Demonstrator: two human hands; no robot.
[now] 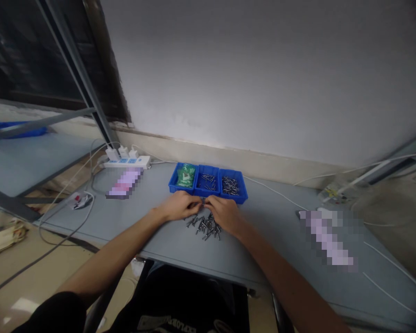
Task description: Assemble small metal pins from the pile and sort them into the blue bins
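Note:
My left hand (180, 206) and my right hand (225, 213) meet fingertip to fingertip over the grey table (270, 231), just in front of three blue bins. Between the fingertips sits a small dark metal part (203, 201), pinched from both sides. A loose pile of small metal pins (205, 225) lies on the table under and between my hands. The left bin (183, 177) holds green pieces. Metal pins fill the middle bin (208, 181) and the right bin (232, 185).
A white power strip (126, 162) with plugged chargers lies at the back left, its cables trailing off the table edge. White cables run along the back and right side. A metal shelf frame (72, 60) stands to the left. The wall is close behind.

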